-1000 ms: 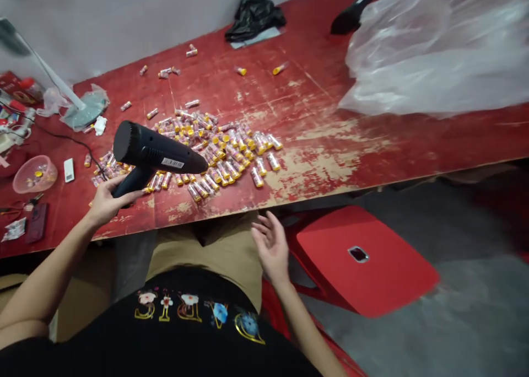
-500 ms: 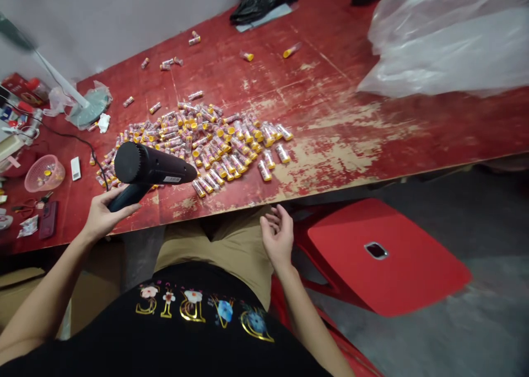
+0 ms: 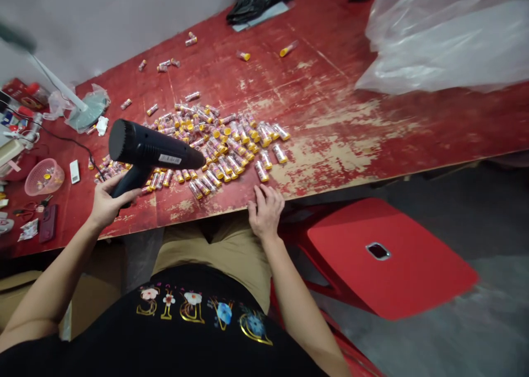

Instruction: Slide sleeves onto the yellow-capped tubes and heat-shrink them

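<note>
My left hand (image 3: pixel 106 203) is wrapped round the handle of a black heat gun (image 3: pixel 152 150), whose nozzle points right over a spread of small clear tubes (image 3: pixel 223 145) with yellow caps. The heat gun hides some of those tubes. At the table's front edge, my right hand (image 3: pixel 266 207) has its fingers apart and holds nothing. Its fingertips lie just below a single tube (image 3: pixel 262 171) at the near side of the spread; I cannot tell whether they touch it.
On the worn red table (image 3: pixel 330 118) stand a pink basket (image 3: pixel 44 177) and a lamp base (image 3: pixel 88 109) at left. A phone (image 3: pixel 48 222) lies near the front edge. Clear plastic sheeting (image 3: pixel 446 46) covers the far right. A red stool (image 3: pixel 388 256) stands beside me.
My right hand has moved up from below the table edge toward the tubes, turning palm down. The heat gun in my left hand has shifted slightly right and tilted a little.
</note>
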`<state>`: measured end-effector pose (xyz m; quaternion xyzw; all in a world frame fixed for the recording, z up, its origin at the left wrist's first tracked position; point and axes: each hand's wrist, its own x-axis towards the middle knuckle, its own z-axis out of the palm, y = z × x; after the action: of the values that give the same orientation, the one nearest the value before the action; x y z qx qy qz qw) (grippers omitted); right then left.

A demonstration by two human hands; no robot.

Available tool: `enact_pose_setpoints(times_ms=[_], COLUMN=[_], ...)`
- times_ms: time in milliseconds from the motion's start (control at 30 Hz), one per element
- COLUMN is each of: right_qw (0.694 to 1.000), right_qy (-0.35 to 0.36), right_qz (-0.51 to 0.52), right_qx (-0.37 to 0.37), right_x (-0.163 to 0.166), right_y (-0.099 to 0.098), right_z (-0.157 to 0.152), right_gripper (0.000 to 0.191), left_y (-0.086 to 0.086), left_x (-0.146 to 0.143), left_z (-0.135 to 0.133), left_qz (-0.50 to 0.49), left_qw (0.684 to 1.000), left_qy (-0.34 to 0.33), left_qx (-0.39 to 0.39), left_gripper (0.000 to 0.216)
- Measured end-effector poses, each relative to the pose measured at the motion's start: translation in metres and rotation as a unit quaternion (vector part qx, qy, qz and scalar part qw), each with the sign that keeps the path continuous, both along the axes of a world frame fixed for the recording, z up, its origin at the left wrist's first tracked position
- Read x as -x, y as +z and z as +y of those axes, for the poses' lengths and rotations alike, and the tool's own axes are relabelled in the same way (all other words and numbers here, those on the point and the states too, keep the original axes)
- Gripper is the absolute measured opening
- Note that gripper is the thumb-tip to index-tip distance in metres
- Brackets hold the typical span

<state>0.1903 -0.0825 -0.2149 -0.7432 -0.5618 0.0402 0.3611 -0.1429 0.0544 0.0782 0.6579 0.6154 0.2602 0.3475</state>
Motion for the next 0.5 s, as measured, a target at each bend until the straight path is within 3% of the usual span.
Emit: enact_pose_setpoints(times_ms=[200,500], right_qw=[0.999,0.996], right_qy=[0.036,0.042], right_qz=[0.006,-0.017], right_qx=[-0.037,-0.078], right_x=[-0.008,-0.007], right_y=[-0.007,-0.007], right_z=[-0.005,-0.003], right_gripper=[0.061,0.061], left_y=[0.0,0.008], left_x=[-0.022,-0.056], left_z=[0.037,0.066], left_qz=[-0.006,-0.083], left_qw=[0.994,0.988], left_qy=[-0.037,-0.101], left_qx=[-0.106,-0.079], left_gripper=[0.062,0.057])
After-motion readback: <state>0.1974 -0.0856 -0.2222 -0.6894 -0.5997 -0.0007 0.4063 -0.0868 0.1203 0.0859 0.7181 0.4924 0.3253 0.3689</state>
